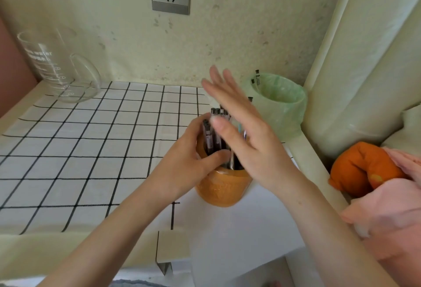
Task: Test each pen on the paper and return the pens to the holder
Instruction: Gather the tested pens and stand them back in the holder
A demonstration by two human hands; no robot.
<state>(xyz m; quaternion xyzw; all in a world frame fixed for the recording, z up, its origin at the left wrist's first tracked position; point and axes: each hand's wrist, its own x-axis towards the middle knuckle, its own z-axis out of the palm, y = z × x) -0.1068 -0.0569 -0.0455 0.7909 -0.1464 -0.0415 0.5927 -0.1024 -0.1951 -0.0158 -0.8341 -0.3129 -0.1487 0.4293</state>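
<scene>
Slim pens (207, 133) with clear barrels and dark tops stand bunched upright in a round orange holder (222, 190), which sits on a plain white sheet of paper (239, 229) laid over a desk (91, 150) covered in a white cloth with a black grid.

The left grip (189, 157), a bare hand, reaches in from the holder's left. Its fingers curl behind the pens and its thumb presses across their front, just above the holder's rim, so it clasps the bunch. The right grip (246, 136), also bare, hangs directly over the holder with fingers straight and spread, holding nothing. It is blurred and hides the pens on the holder's right side.

The pens look light, stiff and smooth, so a loose bunch could slide or fan apart. A single pen is probably best pinched high on its barrel, well above the rim. The holder looks sturdy but could tip if the bunch is dragged sideways.

Behind the holder and to its right stands a pale green bin (282, 104) lined with plastic, with a few more pens poking out.
</scene>
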